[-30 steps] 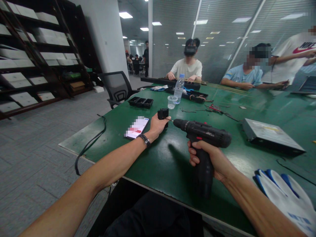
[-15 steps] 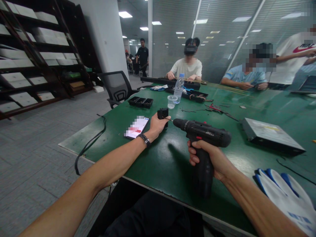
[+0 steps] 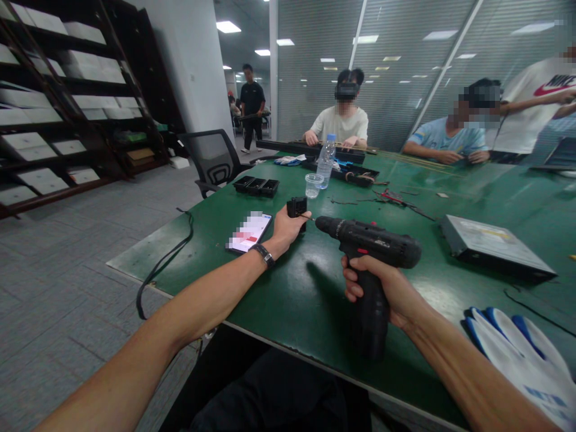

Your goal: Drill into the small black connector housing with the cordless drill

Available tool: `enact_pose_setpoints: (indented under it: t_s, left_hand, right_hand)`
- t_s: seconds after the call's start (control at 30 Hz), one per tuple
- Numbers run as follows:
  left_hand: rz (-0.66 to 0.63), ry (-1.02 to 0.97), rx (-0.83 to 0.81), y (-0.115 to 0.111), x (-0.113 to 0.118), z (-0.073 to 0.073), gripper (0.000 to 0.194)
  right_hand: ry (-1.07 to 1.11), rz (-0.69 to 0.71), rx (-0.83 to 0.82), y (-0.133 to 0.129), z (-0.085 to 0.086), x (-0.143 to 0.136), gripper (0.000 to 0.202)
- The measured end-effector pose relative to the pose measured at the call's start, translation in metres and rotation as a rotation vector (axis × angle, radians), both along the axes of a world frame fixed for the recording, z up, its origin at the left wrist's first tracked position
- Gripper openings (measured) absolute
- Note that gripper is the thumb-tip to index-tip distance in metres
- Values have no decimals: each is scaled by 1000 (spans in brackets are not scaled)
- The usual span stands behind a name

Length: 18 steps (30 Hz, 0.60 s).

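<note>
the right hand (image 3: 387, 288) is clenched round the grip of a black cordless drill (image 3: 371, 252), its thin bit pointing at a small black boxy part (image 3: 297, 208). the left hand (image 3: 288, 228) grasps that part, upright on the green table (image 3: 288, 300), just right of a phone (image 3: 249, 231) and nearer than a plastic cup (image 3: 314, 185).

an open-plan office used as a shared workroom. a long green bench (image 3: 279, 282) has several people seated at its far side, with a cordless drill (image 3: 371, 246), a flat metal drive unit (image 3: 492, 246), parts trays (image 3: 256, 186) and work gloves (image 3: 517, 354) on it. glass partition walls with blinds (image 3: 405, 66), ceiling light panels (image 3: 227, 27), grey carpet tiles (image 3: 67, 264), a mesh office chair (image 3: 213, 159) and dark shelving with boxes (image 3: 58, 102) surround it.
</note>
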<state>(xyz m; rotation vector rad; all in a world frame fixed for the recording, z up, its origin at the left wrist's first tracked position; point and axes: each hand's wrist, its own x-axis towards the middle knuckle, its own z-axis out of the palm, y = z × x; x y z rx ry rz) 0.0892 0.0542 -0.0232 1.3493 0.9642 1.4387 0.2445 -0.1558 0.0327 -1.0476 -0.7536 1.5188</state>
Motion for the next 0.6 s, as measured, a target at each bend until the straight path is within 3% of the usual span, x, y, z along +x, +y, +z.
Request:
enact_pose_setpoints:
  t_s: [0.6]
  left_hand:
    - [0, 14, -7, -2, 0, 1, 30]
  right_hand:
    - [11, 5, 8, 0, 0, 0, 17]
